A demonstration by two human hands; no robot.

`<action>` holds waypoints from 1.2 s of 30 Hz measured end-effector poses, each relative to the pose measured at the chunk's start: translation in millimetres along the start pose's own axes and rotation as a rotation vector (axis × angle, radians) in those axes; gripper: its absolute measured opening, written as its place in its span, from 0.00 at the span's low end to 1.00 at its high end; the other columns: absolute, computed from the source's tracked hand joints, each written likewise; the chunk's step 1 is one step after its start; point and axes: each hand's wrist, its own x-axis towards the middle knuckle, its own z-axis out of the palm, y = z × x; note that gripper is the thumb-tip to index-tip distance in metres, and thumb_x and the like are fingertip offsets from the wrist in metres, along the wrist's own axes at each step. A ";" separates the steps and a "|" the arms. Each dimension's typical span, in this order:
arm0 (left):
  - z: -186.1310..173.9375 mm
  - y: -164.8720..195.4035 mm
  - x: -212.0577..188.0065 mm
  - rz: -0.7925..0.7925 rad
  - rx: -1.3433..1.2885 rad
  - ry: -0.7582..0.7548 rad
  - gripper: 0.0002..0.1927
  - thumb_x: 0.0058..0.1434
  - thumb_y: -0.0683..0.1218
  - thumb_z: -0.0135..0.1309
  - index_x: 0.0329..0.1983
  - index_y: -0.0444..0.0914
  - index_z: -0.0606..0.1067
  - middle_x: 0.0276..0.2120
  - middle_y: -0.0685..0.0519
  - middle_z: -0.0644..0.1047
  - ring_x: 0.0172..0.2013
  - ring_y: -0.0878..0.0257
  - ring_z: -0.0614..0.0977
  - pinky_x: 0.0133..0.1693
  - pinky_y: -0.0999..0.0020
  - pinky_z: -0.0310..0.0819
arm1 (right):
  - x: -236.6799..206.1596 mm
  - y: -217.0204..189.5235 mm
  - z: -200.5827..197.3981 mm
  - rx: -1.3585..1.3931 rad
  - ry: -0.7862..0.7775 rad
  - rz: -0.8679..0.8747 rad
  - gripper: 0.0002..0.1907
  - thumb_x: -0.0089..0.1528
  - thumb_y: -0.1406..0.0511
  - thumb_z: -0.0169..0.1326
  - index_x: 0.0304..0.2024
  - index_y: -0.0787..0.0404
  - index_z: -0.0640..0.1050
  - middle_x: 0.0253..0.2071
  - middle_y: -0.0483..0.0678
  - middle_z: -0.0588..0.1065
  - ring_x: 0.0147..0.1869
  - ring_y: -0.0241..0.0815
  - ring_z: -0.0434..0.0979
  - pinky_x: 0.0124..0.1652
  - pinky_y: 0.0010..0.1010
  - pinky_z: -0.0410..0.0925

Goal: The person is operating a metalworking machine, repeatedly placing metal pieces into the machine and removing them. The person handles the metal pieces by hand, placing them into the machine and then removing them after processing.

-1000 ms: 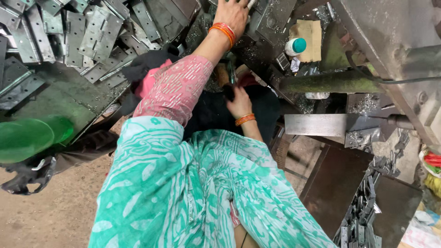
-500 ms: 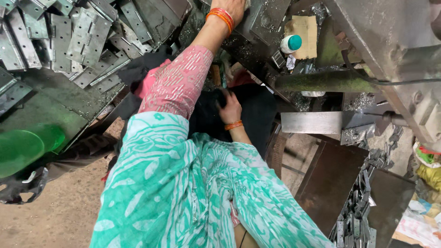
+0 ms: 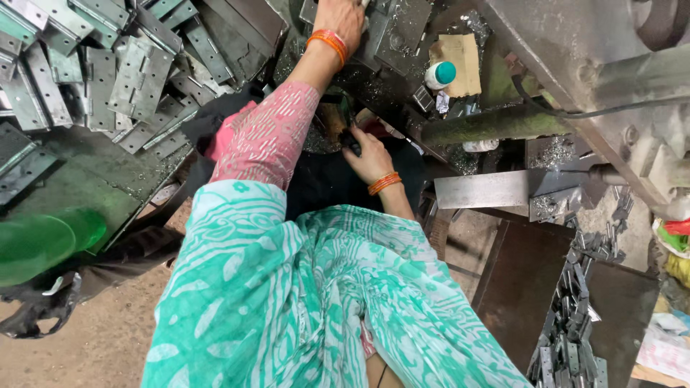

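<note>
Metal plates (image 3: 108,65) lie heaped, many seemingly left; I see my left hand (image 3: 343,16) pressing one, right hand (image 3: 368,152) gripping a dark handle (image 3: 349,138).

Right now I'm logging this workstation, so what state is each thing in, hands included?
Left hand: stretched up, resting on a metal plate, fingers partly out of frame.
Right hand: closed around a dark handle.
Hinge plates: heaped loose, overlapping.
Bottle: capped, standing on the machine bed.
Cardboard: lying flat, edges worn.
Green bottle: lying on its side.
</note>
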 end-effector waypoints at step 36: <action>-26.5 -14.7 -65.8 0.054 -1.255 0.396 0.13 0.62 0.46 0.68 0.41 0.32 0.80 0.32 0.48 0.78 0.34 0.51 0.82 0.39 0.59 0.75 | 75.3 5.7 -78.6 0.816 0.519 -0.120 0.22 0.64 0.71 0.67 0.60 0.62 0.75 0.49 0.50 0.79 0.47 0.38 0.79 0.44 0.33 0.74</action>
